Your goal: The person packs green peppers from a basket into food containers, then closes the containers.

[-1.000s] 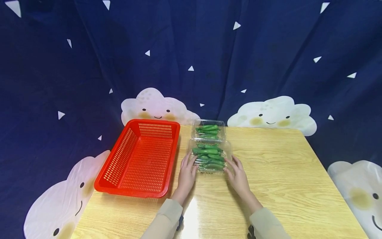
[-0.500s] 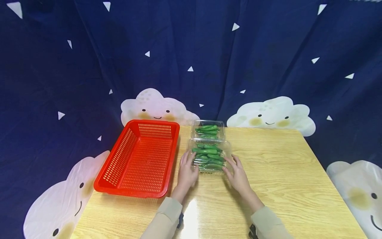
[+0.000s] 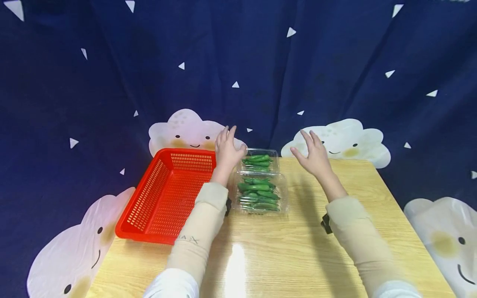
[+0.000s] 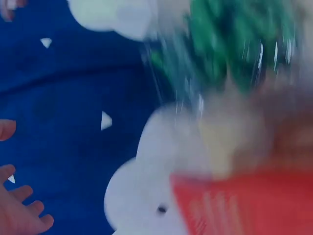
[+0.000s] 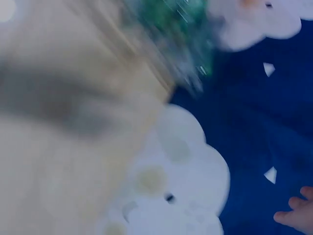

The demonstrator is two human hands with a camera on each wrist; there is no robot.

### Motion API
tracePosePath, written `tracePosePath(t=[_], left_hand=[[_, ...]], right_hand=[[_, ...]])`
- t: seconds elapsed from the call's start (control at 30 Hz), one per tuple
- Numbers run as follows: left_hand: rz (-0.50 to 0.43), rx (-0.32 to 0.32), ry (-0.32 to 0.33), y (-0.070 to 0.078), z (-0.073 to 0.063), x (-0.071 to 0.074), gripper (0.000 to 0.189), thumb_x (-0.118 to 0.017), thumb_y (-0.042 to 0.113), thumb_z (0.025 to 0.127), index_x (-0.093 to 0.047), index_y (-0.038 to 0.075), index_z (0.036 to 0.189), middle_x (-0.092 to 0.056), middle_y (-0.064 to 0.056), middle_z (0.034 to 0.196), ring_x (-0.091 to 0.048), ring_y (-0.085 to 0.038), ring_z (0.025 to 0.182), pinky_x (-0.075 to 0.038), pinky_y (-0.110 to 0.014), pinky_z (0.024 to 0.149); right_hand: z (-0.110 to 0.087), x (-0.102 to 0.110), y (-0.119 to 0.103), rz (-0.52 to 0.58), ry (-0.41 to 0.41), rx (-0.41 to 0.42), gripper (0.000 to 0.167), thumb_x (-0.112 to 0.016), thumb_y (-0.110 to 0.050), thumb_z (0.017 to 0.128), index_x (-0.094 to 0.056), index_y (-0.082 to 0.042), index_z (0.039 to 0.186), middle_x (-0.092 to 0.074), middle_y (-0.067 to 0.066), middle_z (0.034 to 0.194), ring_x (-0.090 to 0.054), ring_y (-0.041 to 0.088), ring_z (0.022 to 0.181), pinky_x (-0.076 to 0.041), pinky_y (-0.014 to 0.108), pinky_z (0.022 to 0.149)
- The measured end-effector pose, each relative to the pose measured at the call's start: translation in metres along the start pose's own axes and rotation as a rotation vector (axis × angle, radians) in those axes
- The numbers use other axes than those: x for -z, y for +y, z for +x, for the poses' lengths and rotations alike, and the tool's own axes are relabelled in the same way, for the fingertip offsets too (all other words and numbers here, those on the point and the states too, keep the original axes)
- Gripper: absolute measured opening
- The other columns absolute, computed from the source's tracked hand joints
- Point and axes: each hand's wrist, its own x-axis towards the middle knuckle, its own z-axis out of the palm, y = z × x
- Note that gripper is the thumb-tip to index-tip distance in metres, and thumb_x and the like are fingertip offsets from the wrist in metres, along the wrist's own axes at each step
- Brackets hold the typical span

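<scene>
My left hand (image 3: 226,153) is raised over the back right corner of the red basket, fingers spread and holding nothing. To the right, my right hand (image 3: 314,155) hovers above the table's back part, its fingers apart with nothing in them. Between and below the hands stands a clear plastic box (image 3: 284,203) of green chili peppers (image 3: 261,194). Just behind it is a smaller-looking clear box (image 3: 276,154), also with green peppers (image 3: 257,162); the left fingertips are nearest to this one. Both wrist views are blurred, with fingertips (image 4: 36,208) of the left hand at the lower left.
A red plastic basket (image 3: 128,229) with slotted walls stands left of the boxes, partly covered by the left forearm. The wooden table (image 3: 283,256) ends at a dark blue curtain (image 3: 261,62) with smiling clouds.
Both hands have let go of the sides of the near pepper box and moved up and forward, the right one also outward. The boxes and basket stay in place.
</scene>
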Motion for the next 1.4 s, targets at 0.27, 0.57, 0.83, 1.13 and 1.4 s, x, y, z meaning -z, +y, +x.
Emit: tracePosePath(t=[0.27,0.57,0.83,1.13,1.4], left_hand=[[0.403,-0.097,-0.202,-0.019,0.045,0.035,0.071,-0.052,0.048,0.084,-0.024,0.025,0.145,-0.015,-0.008,0.151,-0.007,-0.032,0.138,-0.006,-0.057,0.106],[0.571,-0.172,-0.252,-0.046,0.039,0.032,0.075,-0.037,0.066,0.083,-0.011,0.036,0.146,-0.005,-0.004,0.154,0.003,-0.031,0.139,0.007,-0.061,0.104],[0.619,-0.193,-0.294,-0.062,0.016,0.005,0.073,-0.032,0.069,0.083,-0.007,0.040,0.145,0.001,0.001,0.154,0.002,-0.029,0.140,0.003,-0.064,0.102],[0.627,-0.226,-0.305,-0.069,0.004,-0.006,0.075,-0.034,0.070,0.081,-0.010,0.039,0.145,-0.005,0.000,0.154,0.001,-0.029,0.140,-0.002,-0.065,0.102],[0.638,-0.240,-0.303,-0.063,0.013,-0.002,0.077,-0.035,0.071,0.080,-0.011,0.039,0.145,-0.005,-0.001,0.154,0.002,-0.028,0.140,-0.006,-0.065,0.101]], right_hand=[[0.042,0.037,-0.009,-0.260,-0.197,-0.087,0.083,-0.039,-0.069,0.082,-0.011,-0.026,0.148,-0.001,0.019,0.152,0.004,0.041,0.136,0.001,0.068,0.100],[0.038,0.019,0.004,-0.345,-0.245,-0.099,0.086,-0.033,-0.076,0.078,-0.005,-0.032,0.147,0.008,0.017,0.151,0.012,0.044,0.134,0.006,0.073,0.093],[0.017,-0.017,0.022,-0.328,-0.257,-0.123,0.082,-0.033,-0.074,0.080,-0.006,-0.035,0.146,0.008,0.016,0.152,0.013,0.047,0.133,0.004,0.077,0.089],[0.008,-0.024,0.027,-0.348,-0.277,-0.120,0.080,-0.034,-0.071,0.082,-0.011,-0.030,0.147,0.006,0.018,0.151,0.008,0.049,0.133,0.003,0.077,0.089],[0.014,-0.018,0.028,-0.348,-0.291,-0.114,0.080,-0.034,-0.072,0.082,-0.013,-0.030,0.147,0.006,0.018,0.151,0.013,0.046,0.133,0.005,0.076,0.090]])
